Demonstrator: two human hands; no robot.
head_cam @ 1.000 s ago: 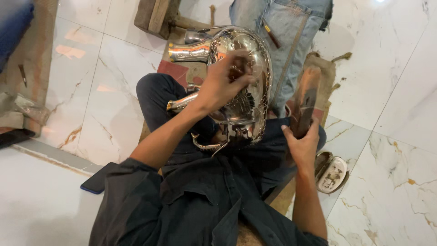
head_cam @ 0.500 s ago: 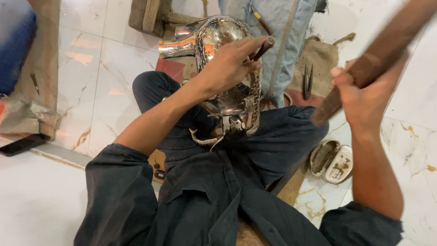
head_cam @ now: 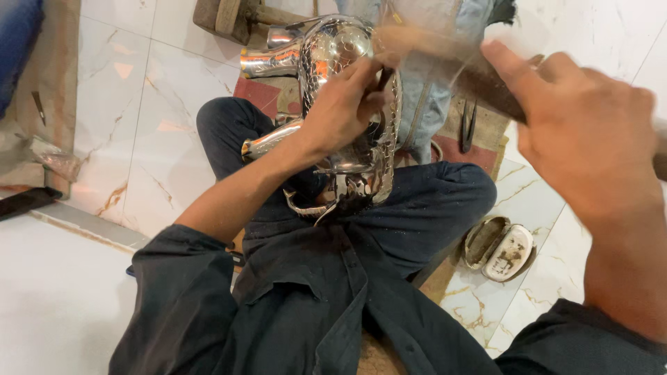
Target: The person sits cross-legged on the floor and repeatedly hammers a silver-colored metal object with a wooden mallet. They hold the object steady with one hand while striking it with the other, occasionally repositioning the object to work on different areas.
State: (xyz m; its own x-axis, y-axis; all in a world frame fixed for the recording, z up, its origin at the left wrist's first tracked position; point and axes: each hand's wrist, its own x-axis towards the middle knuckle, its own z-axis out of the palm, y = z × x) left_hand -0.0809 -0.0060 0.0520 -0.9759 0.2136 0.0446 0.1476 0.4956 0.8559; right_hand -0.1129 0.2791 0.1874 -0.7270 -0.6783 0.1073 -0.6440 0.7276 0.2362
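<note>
The white marble floor (head_cam: 125, 125) with brown veins fills most of the view. On it the person sits cross-legged in a dark shirt and dark trousers, and all places here are given from the silver vessel (head_cam: 351, 104) that stands on their lap. The vessel is a shiny, embossed metal piece with spouts or tubes pointing to its left side and a curled handle at its lower end, near the shirt. Behind the vessel, a second person in light blue jeans (head_cam: 431, 83) sits on a reddish mat. The right hand (head_cam: 590, 139), raised to the right of the vessel and close to the camera, is closed around a blurred wooden mallet (head_cam: 445, 59) whose far end reaches over the vessel's top. The left hand (head_cam: 344, 107) lies against the vessel's front, fingers curled, pinching a thin dark punch (head_cam: 384, 78) against the metal. A small open tin (head_cam: 501, 246) lies on the floor to the lower right of the vessel. Metal tongs (head_cam: 469, 125) lie on the mat just right of it.
</note>
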